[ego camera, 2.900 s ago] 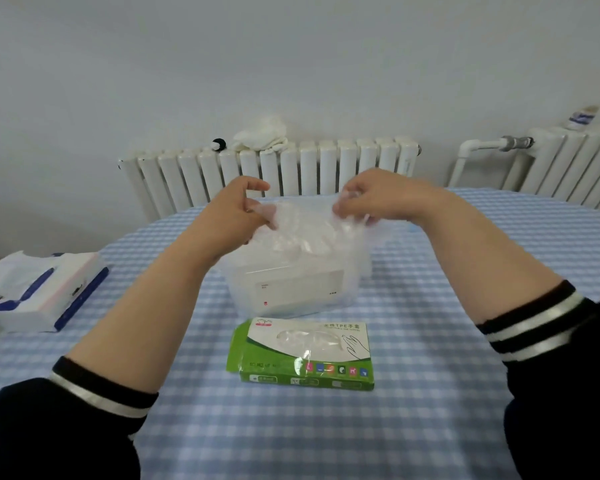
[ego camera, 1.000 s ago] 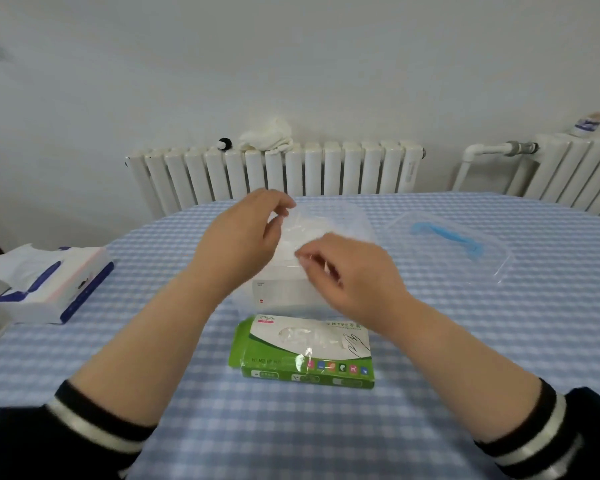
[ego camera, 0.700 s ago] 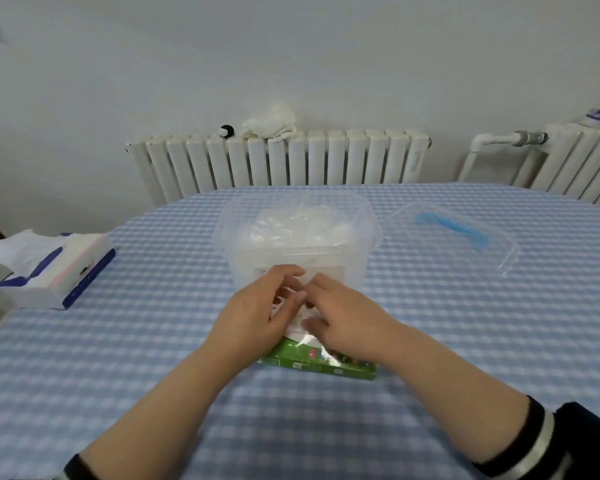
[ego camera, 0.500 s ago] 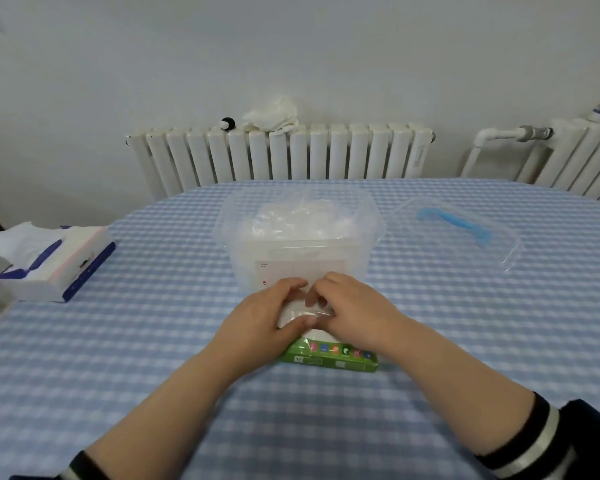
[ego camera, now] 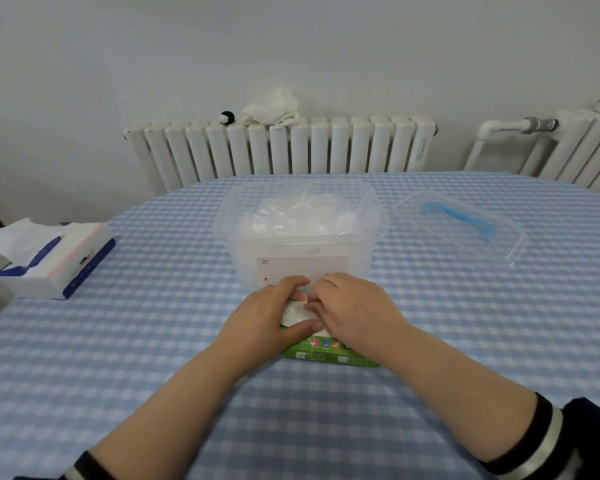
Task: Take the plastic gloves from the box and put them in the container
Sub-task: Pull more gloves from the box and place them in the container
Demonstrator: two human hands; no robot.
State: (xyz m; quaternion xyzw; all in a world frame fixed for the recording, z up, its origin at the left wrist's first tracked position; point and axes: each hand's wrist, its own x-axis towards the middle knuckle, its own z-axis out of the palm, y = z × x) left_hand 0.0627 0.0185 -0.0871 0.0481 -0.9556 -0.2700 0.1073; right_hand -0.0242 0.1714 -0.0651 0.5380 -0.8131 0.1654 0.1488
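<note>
Pinching, left hand: fingers curled over the far edge of the box top, thumb laid along the near edge, closing on the white film bunched at the opening.
Right hand: fingers bent down onto the same spot, tips touching the film beside the left fingers; whether they actually clasp it cannot be told, since the tips are hidden.
Gloves: thin, cloudy-white plastic, crumpled, showing only as a small patch between the two hands on top of the box.
Box: flat green carton lying on the worktop just before the container, mostly covered by the hands; its near side shows small coloured squares and pale labels.
Container: clear plastic tub, lid off, standing upright just behind the box, with a white label on its front wall.
Inside the container: a loose heap of the same translucent white film, filling it well up towards the rim.
Lid: clear, with a blue handle, lying apart to the right of the container.
Worktop: covered in blue-and-white check cloth.
Tissues: white and blue pack at the left edge, a sheet sticking up.
Radiator: white, against the wall behind, a white cloth on top.
</note>
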